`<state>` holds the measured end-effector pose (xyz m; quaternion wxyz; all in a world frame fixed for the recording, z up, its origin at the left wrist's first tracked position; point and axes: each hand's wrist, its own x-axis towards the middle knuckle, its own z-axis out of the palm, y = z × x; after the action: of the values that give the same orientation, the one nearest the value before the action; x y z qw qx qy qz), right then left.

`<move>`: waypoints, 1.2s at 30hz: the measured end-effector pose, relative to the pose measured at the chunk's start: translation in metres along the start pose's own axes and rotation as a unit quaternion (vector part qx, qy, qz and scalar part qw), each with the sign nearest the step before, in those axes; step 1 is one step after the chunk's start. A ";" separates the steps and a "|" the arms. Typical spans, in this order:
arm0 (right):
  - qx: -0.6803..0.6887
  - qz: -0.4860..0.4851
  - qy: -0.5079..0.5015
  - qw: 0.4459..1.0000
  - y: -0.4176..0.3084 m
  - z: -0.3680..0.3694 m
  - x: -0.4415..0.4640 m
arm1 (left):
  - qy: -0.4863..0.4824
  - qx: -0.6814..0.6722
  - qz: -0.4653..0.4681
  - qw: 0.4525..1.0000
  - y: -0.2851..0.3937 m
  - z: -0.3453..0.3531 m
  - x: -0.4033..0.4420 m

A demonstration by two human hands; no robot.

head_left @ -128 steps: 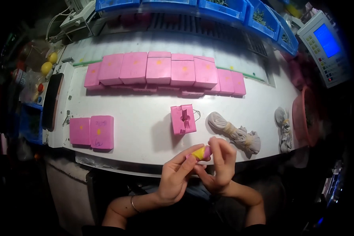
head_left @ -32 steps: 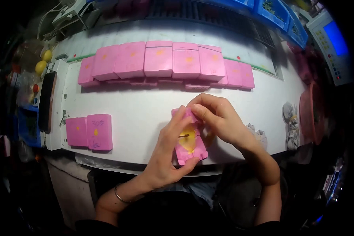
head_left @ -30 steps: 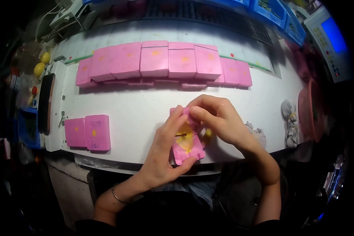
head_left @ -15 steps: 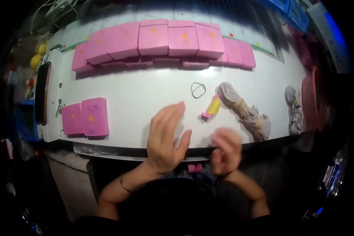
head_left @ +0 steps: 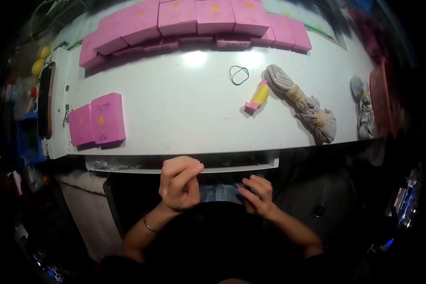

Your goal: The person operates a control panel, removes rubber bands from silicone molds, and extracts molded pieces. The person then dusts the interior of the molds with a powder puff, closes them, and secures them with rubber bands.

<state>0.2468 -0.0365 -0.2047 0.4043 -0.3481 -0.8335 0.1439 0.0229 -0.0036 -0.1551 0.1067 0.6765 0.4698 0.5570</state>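
My left hand (head_left: 180, 183) is over my lap, just in front of the table edge, with its fingers curled in. Whatever it may hold is hidden. To its right, my right hand (head_left: 259, 195) has loosely bent fingers held apart, and nothing shows in them. A small yellow-and-pink piece (head_left: 259, 96), wrapped like a candy, lies on the white table beyond both hands. Behind it lies a thin dark loop (head_left: 239, 75). Beside the piece rests a bundle of grey cloth (head_left: 312, 108) tied with tan bands.
A row of pink blocks (head_left: 177, 18) lines the back of the white table (head_left: 175, 113). Two more pink blocks (head_left: 108, 118) lie at the left. At the right are a second grey bundle (head_left: 363, 108) and a reddish bin (head_left: 384, 97). An open drawer (head_left: 251, 165) juts out below the tabletop.
Both hands have drawn back from the table toward my lap, and the left fingers have curled in. The view has tipped downward. Two small pink pieces on my lap no longer show.
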 end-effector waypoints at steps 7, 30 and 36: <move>-0.098 0.156 -0.193 0.964 0.048 0.021 -0.038 | -0.059 -0.078 -0.006 0.995 0.003 0.009 -0.012; 0.073 0.257 -0.348 0.899 0.102 0.078 -0.023 | -0.124 0.062 -0.056 0.989 0.004 0.018 -0.017; 0.099 0.257 -0.408 0.871 0.077 0.055 -0.053 | -0.135 0.057 -0.089 0.985 0.007 0.017 -0.014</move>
<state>0.2628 -0.0162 -0.3094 0.0098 -0.4185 -0.7870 0.4533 0.0417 -0.0120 -0.1654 0.1797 0.7059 0.5408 0.4206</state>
